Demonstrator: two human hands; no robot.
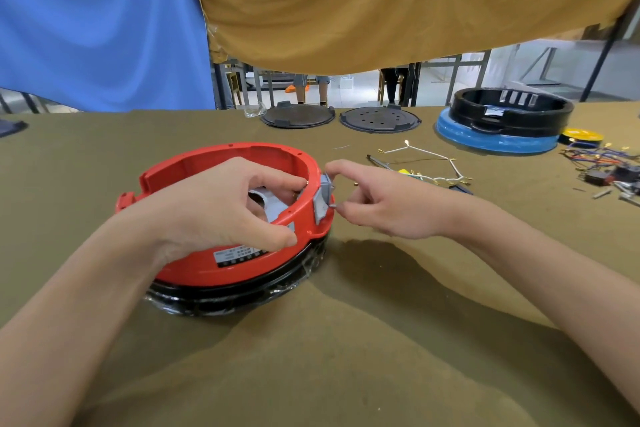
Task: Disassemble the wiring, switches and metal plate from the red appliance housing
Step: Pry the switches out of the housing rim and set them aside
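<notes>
— What's nearest you, and where are your hands?

— The red housing sits on the tabletop right in front of me, open side up, stacked on a black ring wrapped in clear film. My left hand is hooked over its near rim, thumb pressed on the outer wall just above the label, fingers curled inside against the right-hand wall. A grey plate shows on the floor of the housing under that hand.

— And the right?

— My right hand is just outside the right wall, at the grey switch piece mounted there. Forefinger curls onto its top edge, thumb meets a small metal tab at its lower corner, so I'm pinching it; the other fingers are loosely folded.

— Beyond that?

— A loose white wire harness with brass terminals lies to the right, near a screwdriver shaft. Further right is a tangle of coloured wires and small parts. At the far edge lie two dark round lids, side by side, and a black housing on a blue ring, with a yellow reel beside it.
</notes>
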